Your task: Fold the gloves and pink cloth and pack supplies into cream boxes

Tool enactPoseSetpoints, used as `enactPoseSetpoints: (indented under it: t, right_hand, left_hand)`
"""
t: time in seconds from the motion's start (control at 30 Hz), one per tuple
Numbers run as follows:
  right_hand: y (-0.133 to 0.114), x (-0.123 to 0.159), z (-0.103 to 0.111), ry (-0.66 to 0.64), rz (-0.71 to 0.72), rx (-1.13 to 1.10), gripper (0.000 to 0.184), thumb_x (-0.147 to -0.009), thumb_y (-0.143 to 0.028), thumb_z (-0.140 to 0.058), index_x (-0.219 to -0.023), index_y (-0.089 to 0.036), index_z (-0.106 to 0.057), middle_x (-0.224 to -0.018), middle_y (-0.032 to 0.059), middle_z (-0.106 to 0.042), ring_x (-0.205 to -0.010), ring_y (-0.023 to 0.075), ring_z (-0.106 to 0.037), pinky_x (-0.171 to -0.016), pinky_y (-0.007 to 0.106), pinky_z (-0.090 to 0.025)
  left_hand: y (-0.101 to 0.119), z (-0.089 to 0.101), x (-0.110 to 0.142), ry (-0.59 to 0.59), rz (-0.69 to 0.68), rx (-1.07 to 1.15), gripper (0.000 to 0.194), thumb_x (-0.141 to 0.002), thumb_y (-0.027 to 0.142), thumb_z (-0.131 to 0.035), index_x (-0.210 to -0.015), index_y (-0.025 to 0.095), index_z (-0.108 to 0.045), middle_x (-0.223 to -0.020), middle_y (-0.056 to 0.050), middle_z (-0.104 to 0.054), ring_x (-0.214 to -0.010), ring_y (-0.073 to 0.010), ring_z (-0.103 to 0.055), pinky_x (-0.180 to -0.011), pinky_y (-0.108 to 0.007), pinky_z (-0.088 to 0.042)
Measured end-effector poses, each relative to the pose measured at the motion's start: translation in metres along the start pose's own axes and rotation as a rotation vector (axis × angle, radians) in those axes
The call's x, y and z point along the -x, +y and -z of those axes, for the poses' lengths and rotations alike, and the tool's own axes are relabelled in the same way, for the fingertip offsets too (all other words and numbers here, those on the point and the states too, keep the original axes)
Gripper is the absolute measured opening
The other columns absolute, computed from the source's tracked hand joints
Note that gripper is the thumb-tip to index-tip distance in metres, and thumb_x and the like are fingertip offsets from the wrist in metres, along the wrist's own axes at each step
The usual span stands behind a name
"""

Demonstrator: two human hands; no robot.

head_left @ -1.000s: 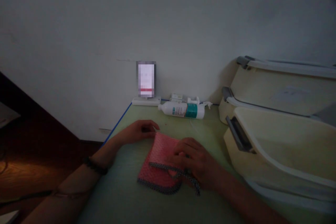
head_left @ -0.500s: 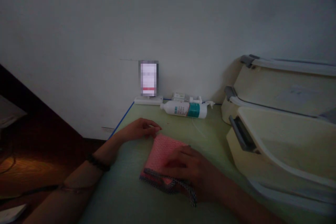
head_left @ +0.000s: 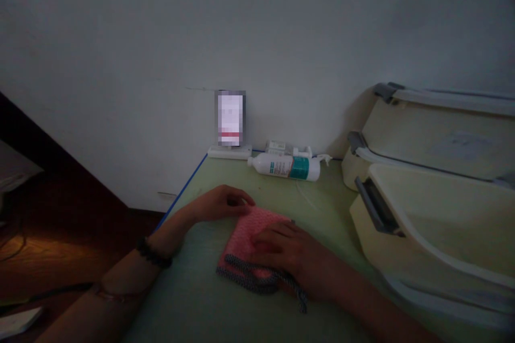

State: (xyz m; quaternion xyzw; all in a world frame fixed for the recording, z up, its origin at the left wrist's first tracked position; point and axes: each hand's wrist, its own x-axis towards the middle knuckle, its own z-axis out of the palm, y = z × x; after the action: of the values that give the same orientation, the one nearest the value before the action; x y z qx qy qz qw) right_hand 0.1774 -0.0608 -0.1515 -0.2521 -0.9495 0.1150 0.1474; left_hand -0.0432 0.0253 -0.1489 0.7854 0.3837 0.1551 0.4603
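A folded pink cloth (head_left: 242,238) with a black-and-white edging lies on the green tabletop. My left hand (head_left: 223,202) is at its far left corner, with thumb and forefinger pinched together there. Across the right part of the cloth rests my right hand (head_left: 292,246), palm down with the fingers laid out over the fabric. A loose tail of the edging hangs out below the right palm. The cloth's right side is hidden under that hand.
A white bottle with a green band (head_left: 287,166) lies on its side at the back, before a clear bottle (head_left: 277,147) and a white spray head (head_left: 302,152). A blurred screen (head_left: 230,118) stands on a white base. Cream bins (head_left: 362,220) with grey handles line the right.
My right hand has lowered the upper fold toward the lower edge, so the layers now lie closer together. My left hand has stayed by the far corner. The view has shifted slightly.
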Motion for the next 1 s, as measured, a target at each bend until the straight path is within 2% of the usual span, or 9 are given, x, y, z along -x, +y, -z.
enactPoseSetpoints:
  t: [0.17,0.33,0.4,0.5,0.63,0.73,0.87,0.93,1.0]
  right_hand:
    - [0.028,0.007,0.004,0.103,-0.107,0.068,0.029,-0.082,-0.021,-0.054,-0.110,-0.025,-0.059,-0.114,0.0052,-0.057,-0.110,0.0201,-0.045,-0.095,0.040,-0.033]
    - [0.036,0.010,0.005,0.220,-0.169,0.049,0.033,-0.076,-0.014,-0.057,-0.108,-0.022,-0.059,-0.114,0.0070,-0.056,-0.108,0.0204,-0.046,-0.093,0.040,-0.036]
    - [0.032,0.010,0.008,0.165,-0.134,0.056,0.037,-0.075,-0.017,-0.057,-0.112,-0.022,-0.057,-0.114,0.0069,-0.057,-0.107,0.0202,-0.048,-0.092,0.039,-0.037]
    - [0.027,0.009,0.015,0.049,-0.103,0.045,0.042,-0.074,-0.019,-0.057,-0.115,-0.022,-0.054,-0.115,0.0056,-0.058,-0.103,0.0193,-0.051,-0.089,0.036,-0.039]
    - [0.026,0.011,0.020,0.001,-0.092,0.008,0.041,-0.074,-0.015,-0.053,-0.114,-0.021,-0.056,-0.116,0.0051,-0.059,-0.103,0.0174,-0.054,-0.090,0.033,-0.041]
    - [0.028,0.013,0.018,0.035,-0.086,-0.010,0.036,-0.077,-0.013,-0.050,-0.112,-0.020,-0.058,-0.115,0.0062,-0.061,-0.102,0.0164,-0.056,-0.088,0.031,-0.043]
    - [0.030,0.014,0.013,0.166,-0.064,-0.061,0.036,-0.080,-0.013,-0.049,-0.114,-0.020,-0.056,-0.114,0.0056,-0.062,-0.102,0.0148,-0.057,-0.089,0.031,-0.043]
    - [0.031,0.013,0.012,0.179,-0.036,-0.074,0.036,-0.079,-0.013,-0.050,-0.114,-0.021,-0.057,-0.114,0.0055,-0.062,-0.104,0.0152,-0.056,-0.090,0.033,-0.042]
    - [0.030,0.013,0.010,0.146,-0.020,-0.083,0.036,-0.077,-0.012,-0.052,-0.111,-0.021,-0.059,-0.114,0.0054,-0.061,-0.106,0.0160,-0.054,-0.092,0.034,-0.041]
  left_hand:
    - [-0.004,-0.013,-0.011,0.296,0.057,0.007,0.027,-0.075,0.036,-0.056,-0.091,0.015,-0.064,-0.077,-0.003,-0.067,-0.072,-0.0163,-0.060,-0.066,-0.026,-0.045]
    - [-0.004,-0.010,-0.011,0.340,0.054,0.071,0.031,-0.079,0.037,-0.052,-0.101,0.016,-0.058,-0.081,-0.003,-0.065,-0.075,-0.0162,-0.060,-0.070,-0.029,-0.047]
    - [-0.003,-0.007,-0.008,0.301,0.038,0.182,0.034,-0.077,0.034,-0.055,-0.107,0.017,-0.055,-0.086,-0.003,-0.063,-0.074,-0.0149,-0.060,-0.071,-0.030,-0.048]
    - [0.000,-0.003,-0.002,0.138,0.029,0.360,0.047,-0.075,0.026,-0.060,-0.119,0.022,-0.046,-0.096,-0.002,-0.056,-0.071,-0.0118,-0.059,-0.070,-0.030,-0.049]
    - [0.004,-0.004,0.001,-0.015,0.074,0.388,0.066,-0.071,0.018,-0.064,-0.129,0.028,-0.035,-0.104,-0.003,-0.052,-0.073,-0.0108,-0.059,-0.068,-0.029,-0.049]
    - [0.006,-0.004,0.001,-0.023,0.098,0.384,0.070,-0.069,0.015,-0.065,-0.130,0.030,-0.034,-0.103,-0.003,-0.052,-0.070,-0.0099,-0.058,-0.066,-0.028,-0.048]
    - [0.005,0.003,0.004,-0.032,0.115,0.415,0.067,-0.070,0.014,-0.064,-0.129,0.030,-0.036,-0.100,-0.001,-0.055,-0.074,-0.0098,-0.058,-0.068,-0.026,-0.047]
    - [0.003,0.010,0.007,-0.089,0.146,0.437,0.068,-0.070,0.014,-0.065,-0.129,0.031,-0.035,-0.100,0.000,-0.056,-0.070,-0.0087,-0.059,-0.067,-0.025,-0.048]
    - [0.002,0.015,0.011,-0.206,0.188,0.441,0.068,-0.069,0.017,-0.066,-0.128,0.030,-0.035,-0.093,0.000,-0.060,-0.063,-0.0089,-0.060,-0.063,-0.025,-0.048]
